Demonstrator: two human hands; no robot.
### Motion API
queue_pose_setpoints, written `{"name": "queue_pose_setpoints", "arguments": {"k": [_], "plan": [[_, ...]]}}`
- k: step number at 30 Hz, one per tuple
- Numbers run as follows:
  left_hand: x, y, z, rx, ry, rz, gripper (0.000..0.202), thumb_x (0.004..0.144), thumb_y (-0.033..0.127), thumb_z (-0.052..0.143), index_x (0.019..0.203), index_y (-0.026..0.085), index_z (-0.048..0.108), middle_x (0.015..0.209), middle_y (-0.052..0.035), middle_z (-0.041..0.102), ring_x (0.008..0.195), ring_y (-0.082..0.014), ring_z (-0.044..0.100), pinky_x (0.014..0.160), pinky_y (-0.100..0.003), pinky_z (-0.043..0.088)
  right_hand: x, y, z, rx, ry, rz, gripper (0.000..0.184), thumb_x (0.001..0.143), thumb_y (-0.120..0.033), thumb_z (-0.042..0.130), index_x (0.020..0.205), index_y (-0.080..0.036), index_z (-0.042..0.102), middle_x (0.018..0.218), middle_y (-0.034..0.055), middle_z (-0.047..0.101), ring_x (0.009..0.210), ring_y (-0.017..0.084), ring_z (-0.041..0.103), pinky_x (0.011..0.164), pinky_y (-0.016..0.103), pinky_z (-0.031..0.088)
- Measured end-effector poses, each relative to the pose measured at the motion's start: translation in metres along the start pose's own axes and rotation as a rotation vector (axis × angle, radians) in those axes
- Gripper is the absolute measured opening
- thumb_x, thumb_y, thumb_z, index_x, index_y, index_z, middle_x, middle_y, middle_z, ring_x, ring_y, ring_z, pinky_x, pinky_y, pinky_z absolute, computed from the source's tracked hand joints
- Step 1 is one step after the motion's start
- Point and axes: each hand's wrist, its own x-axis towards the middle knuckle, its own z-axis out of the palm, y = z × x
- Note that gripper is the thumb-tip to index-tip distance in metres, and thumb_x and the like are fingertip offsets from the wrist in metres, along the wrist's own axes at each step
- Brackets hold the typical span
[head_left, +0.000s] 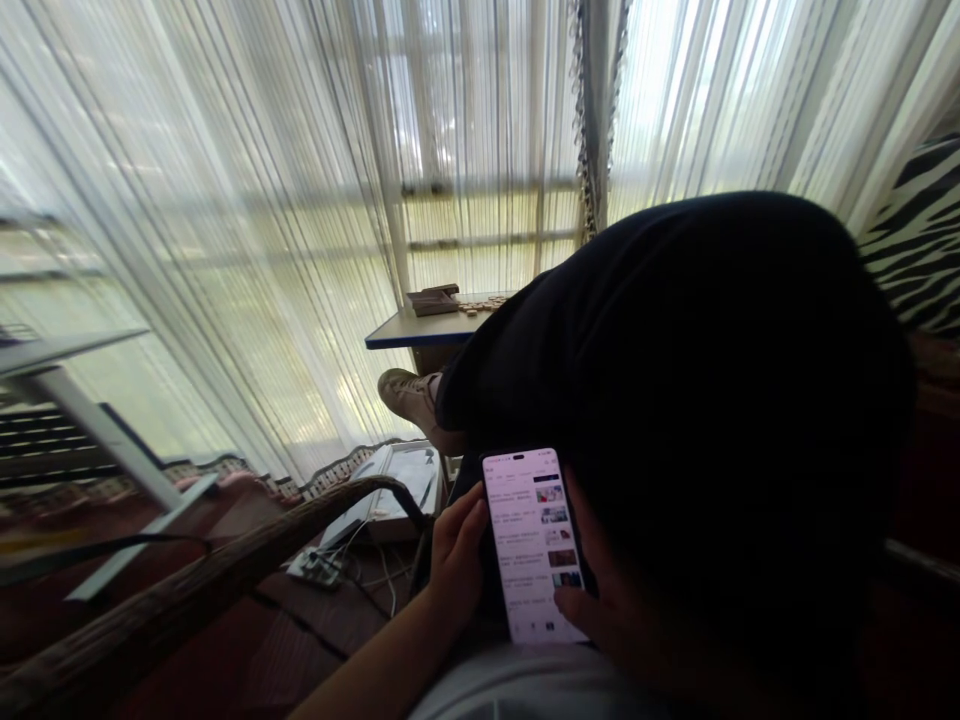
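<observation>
A lit smartphone (pixel 529 545) is upright in my lap, its screen facing me with rows of text and small pictures. My left hand (pixel 457 545) grips the phone's left edge with bent fingers. On the other side, my right hand (pixel 600 590) wraps round the right edge, its thumb over the lower right of the screen. Much of the right hand lies in dark shadow. Behind the phone rises my raised leg in dark trousers (pixel 675 330), crossed over, with a tan shoe (pixel 405 392) at its end.
A small table (pixel 397 332) with a blue edge bears a dark wooden box (pixel 433 300) and several small wooden pieces (pixel 480 306). A wooden armrest (pixel 247 550) runs along my left. On the floor are an open white box (pixel 409 490) and a power strip (pixel 319 566) with cables. Sheer curtains (pixel 262 200) hang ahead.
</observation>
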Motion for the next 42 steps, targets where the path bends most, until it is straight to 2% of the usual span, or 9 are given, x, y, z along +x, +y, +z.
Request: {"name": "queue_pose_setpoints", "arguments": {"k": [3, 7, 11, 17, 21, 26, 29, 34, 42], "plan": [[0.0, 0.002, 0.001, -0.01, -0.007, -0.004, 0.032, 0.078, 0.048, 0.074, 0.098, 0.023, 0.077, 0.083, -0.0031, 0.075, 0.07, -0.0156, 0.067, 0.063, -0.02, 0.053, 0.002, -0.003, 0.001, -0.066, 0.043, 0.013, 0.097, 0.081, -0.009, 0.047, 0.151, -0.038, -0.013, 0.161, -0.0016, 0.013, 0.147, 0.024, 0.021, 0.118, 0.052, 0.021], [0.002, 0.001, 0.0, -0.004, -0.014, -0.001, 0.03, 0.077, 0.047, 0.075, 0.096, 0.023, 0.078, 0.084, -0.0026, 0.075, 0.07, -0.0148, 0.067, 0.063, -0.02, 0.053, 0.003, -0.001, 0.001, -0.016, 0.082, 0.059, 0.08, 0.096, -0.029, 0.042, 0.151, -0.037, -0.015, 0.16, 0.0035, 0.019, 0.14, 0.029, 0.036, 0.105, 0.055, 0.043], [0.002, -0.004, -0.004, -0.008, -0.028, -0.013, 0.029, 0.079, 0.046, 0.074, 0.097, 0.024, 0.078, 0.084, -0.0025, 0.075, 0.072, -0.0151, 0.068, 0.064, -0.02, 0.054, 0.001, 0.005, -0.001, -0.154, 0.127, -0.046, 0.081, 0.095, -0.026, 0.046, 0.152, -0.039, -0.009, 0.159, -0.0012, 0.021, 0.144, 0.025, 0.027, 0.117, 0.053, 0.026], [0.001, -0.005, -0.004, 0.003, -0.007, 0.0, 0.031, 0.077, 0.046, 0.076, 0.103, 0.028, 0.076, 0.098, -0.0018, 0.075, 0.09, -0.0187, 0.07, 0.077, -0.023, 0.055, 0.001, 0.008, -0.006, -0.172, 0.151, -0.029, 0.083, 0.092, -0.022, 0.048, 0.153, -0.039, -0.005, 0.158, -0.0016, 0.024, 0.14, 0.025, 0.035, 0.113, 0.051, 0.036], [0.001, -0.002, -0.003, 0.02, -0.015, 0.007, 0.032, 0.079, 0.047, 0.074, 0.104, 0.028, 0.075, 0.099, -0.0022, 0.075, 0.091, -0.0195, 0.07, 0.078, -0.024, 0.055, -0.001, 0.002, -0.004, -0.157, 0.121, 0.021, 0.096, 0.084, -0.014, 0.052, 0.152, -0.036, -0.012, 0.159, 0.0002, 0.023, 0.14, 0.026, 0.035, 0.113, 0.051, 0.036], [0.0, -0.004, -0.005, 0.002, 0.048, -0.027, 0.038, 0.074, 0.047, 0.078, 0.105, 0.024, 0.075, 0.099, -0.0046, 0.075, 0.092, -0.0233, 0.07, 0.078, -0.029, 0.056, -0.001, 0.0, 0.004, -0.12, 0.114, 0.011, 0.079, 0.096, -0.03, 0.042, 0.153, -0.031, -0.012, 0.161, 0.001, 0.014, 0.148, 0.026, 0.014, 0.118, 0.052, 0.025], [-0.001, -0.006, -0.006, -0.019, 0.114, -0.037, 0.042, 0.069, 0.049, 0.081, 0.101, 0.022, 0.076, 0.099, -0.0062, 0.075, 0.093, -0.0255, 0.069, 0.079, -0.031, 0.056, 0.002, 0.003, 0.006, -0.199, 0.097, -0.015, 0.082, 0.094, -0.022, 0.044, 0.152, -0.036, -0.012, 0.162, -0.0017, 0.008, 0.148, 0.025, 0.016, 0.12, 0.053, 0.018], [-0.001, -0.006, -0.005, 0.007, 0.105, -0.03, 0.042, 0.071, 0.049, 0.078, 0.101, 0.02, 0.076, 0.098, -0.0068, 0.075, 0.092, -0.0257, 0.069, 0.08, -0.033, 0.056, 0.004, 0.003, 0.004, -0.179, 0.065, -0.01, 0.085, 0.094, -0.023, 0.047, 0.151, -0.039, -0.014, 0.16, -0.001, 0.016, 0.144, 0.024, 0.027, 0.117, 0.054, 0.026], [0.002, -0.007, -0.005, 0.031, 0.086, -0.053, 0.041, 0.071, 0.048, 0.077, 0.099, 0.018, 0.076, 0.096, -0.0078, 0.075, 0.09, -0.0262, 0.069, 0.079, -0.035, 0.055, 0.0, 0.005, -0.003, -0.244, 0.131, -0.021, 0.086, 0.092, -0.025, 0.052, 0.151, -0.044, -0.009, 0.159, -0.0028, 0.023, 0.14, 0.025, 0.036, 0.113, 0.052, 0.035]]}}
